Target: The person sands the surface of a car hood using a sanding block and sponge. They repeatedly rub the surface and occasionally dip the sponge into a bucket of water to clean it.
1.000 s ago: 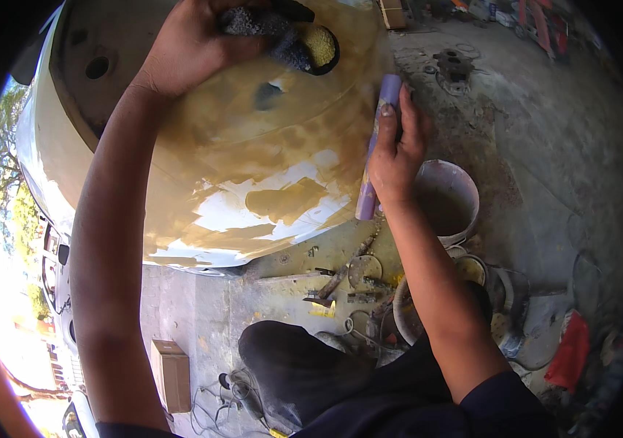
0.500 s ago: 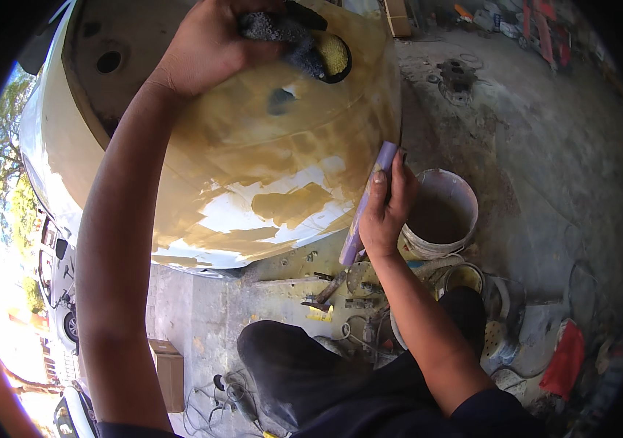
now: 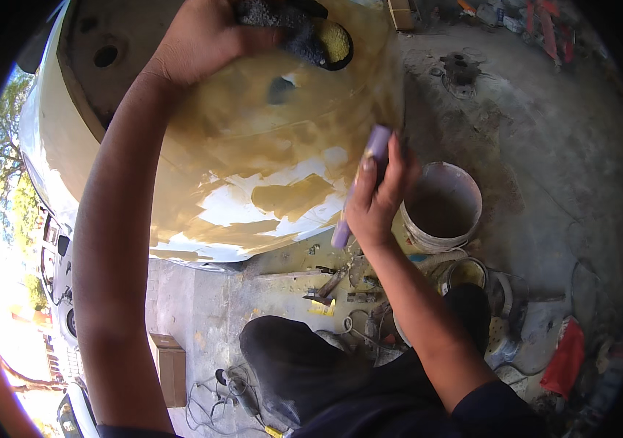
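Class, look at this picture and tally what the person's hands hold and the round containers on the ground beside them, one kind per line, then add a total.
Dark sanding tool with a yellow pad, in the left hand: 1
Purple sanding block, in the right hand: 1
White bucket: 1
Small open can: 1
Total: 4

Stained concrete floor (image 3: 545, 168), bright sun.
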`<state>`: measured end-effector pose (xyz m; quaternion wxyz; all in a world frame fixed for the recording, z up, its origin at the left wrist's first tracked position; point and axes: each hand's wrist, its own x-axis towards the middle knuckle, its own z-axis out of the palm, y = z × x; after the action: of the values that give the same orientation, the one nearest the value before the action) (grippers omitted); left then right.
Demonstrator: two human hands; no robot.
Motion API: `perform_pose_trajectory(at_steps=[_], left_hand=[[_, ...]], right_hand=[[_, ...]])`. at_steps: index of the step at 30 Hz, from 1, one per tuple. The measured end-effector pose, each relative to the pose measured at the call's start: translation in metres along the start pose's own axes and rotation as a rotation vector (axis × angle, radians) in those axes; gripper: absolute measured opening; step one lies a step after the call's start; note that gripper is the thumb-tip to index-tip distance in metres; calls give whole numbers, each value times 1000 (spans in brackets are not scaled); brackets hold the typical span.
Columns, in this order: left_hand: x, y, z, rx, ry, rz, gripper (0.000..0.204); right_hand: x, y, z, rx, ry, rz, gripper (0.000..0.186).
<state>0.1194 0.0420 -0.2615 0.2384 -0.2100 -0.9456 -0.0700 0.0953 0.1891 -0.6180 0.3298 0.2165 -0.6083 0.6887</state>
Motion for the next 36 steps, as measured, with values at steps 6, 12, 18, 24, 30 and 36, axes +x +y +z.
perform_pose_trajectory(at_steps=[6, 12, 18, 24, 30, 36], left_hand=[[0, 3, -3, 81, -11, -24, 43], [-1, 2, -1, 12, 19, -41, 42], [0, -3, -5, 26, -15, 60, 43], [-3, 8, -6, 36, -11, 31, 46], [-1, 26, -10, 202, -65, -177, 51], [-3, 30, -8, 137, -29, -70, 50]], right_hand=[[-7, 2, -1, -60, -57, -134, 69], [-18, 1, 0, -43, -75, -81, 69], [-19, 0, -1, -75, -117, -174, 70], [-18, -1, -7, -71, -88, -301, 71], [-36, 8, -8, -107, -159, -268, 67], [-28, 1, -3, -92, -132, -401, 63]])
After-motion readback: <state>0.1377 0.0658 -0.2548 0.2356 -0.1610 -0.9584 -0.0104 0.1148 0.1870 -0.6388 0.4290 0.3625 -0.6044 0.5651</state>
